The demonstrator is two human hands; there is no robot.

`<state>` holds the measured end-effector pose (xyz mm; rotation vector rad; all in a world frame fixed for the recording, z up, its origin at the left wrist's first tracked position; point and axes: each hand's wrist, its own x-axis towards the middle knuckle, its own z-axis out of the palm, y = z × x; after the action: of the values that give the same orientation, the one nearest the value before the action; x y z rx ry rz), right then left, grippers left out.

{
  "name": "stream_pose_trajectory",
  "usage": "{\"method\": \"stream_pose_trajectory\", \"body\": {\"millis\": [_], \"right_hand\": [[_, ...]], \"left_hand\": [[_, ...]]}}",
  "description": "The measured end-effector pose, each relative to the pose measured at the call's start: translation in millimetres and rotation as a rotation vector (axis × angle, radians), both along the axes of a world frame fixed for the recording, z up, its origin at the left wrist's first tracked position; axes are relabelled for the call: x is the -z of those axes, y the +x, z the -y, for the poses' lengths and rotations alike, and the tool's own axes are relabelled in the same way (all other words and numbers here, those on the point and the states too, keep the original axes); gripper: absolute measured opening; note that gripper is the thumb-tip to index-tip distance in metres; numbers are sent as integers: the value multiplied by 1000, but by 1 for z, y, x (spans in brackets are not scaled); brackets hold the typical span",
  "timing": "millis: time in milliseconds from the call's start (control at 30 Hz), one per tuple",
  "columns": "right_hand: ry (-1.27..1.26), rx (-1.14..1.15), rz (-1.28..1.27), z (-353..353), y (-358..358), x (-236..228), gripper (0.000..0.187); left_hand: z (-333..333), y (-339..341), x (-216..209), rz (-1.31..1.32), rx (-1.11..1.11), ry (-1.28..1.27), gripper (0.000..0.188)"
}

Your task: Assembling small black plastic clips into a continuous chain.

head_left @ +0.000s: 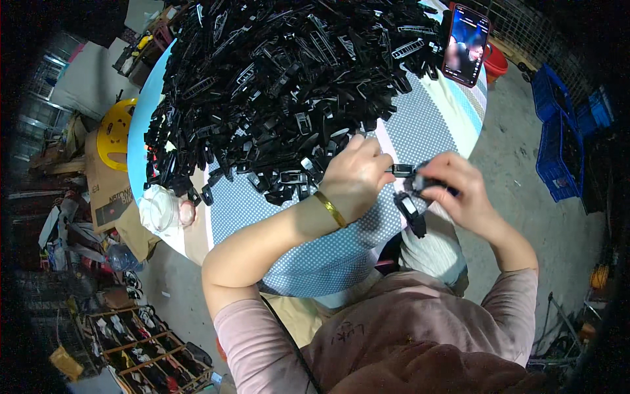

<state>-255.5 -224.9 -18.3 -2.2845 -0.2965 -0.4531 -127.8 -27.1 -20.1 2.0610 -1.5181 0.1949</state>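
Near the table's right front edge, my left hand [357,172] is closed, pinching the end of a small black plastic piece with a pale, frame-like middle [402,171]. My right hand [458,190] is closed round another black plastic piece [417,184], slightly smeared by motion. Both pieces meet between the hands; whether they are joined I cannot tell. Just below, a black piece with a pale patch [409,209] hangs or lies at the edge. A big heap of similar black plastic pieces [282,85] covers the far part of the table, reaching close to my left hand.
The round table wears a patterned cloth [289,256]. A phone [466,46] with a lit screen stands at its far right. A white bundle [159,209] sits at the left edge. Blue crates [558,157] and a red bucket [497,64] stand right; a yellow stool [115,134] stands left.
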Motion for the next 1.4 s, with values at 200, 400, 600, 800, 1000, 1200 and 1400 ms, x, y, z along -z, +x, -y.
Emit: {"method": "stream_pose_trajectory", "body": {"millis": [200,400,600,800,1000,1200,1400], "right_hand": [[-83,-6,23,4,21,3,30],[-201,42,-19,5,12,-9,31],[-148,-31,77,-6,23,5,33],[-39,-149,-101,9,30,0,30],[-119,247,158,33,101,-2,27],[-384,563,80,59,204,6,63],[-54,403,115,58,192,9,57]], "left_hand": [[2,-2,3,-131,-11,-64,24],[-2,4,-1,-109,30,-57,23],[6,4,12,-122,103,-109,22],[5,3,6,-246,127,-9,23],[3,-5,9,-329,349,22,26],[5,-8,7,-313,423,30,27],[2,-7,-2,-409,208,-82,34]]}}
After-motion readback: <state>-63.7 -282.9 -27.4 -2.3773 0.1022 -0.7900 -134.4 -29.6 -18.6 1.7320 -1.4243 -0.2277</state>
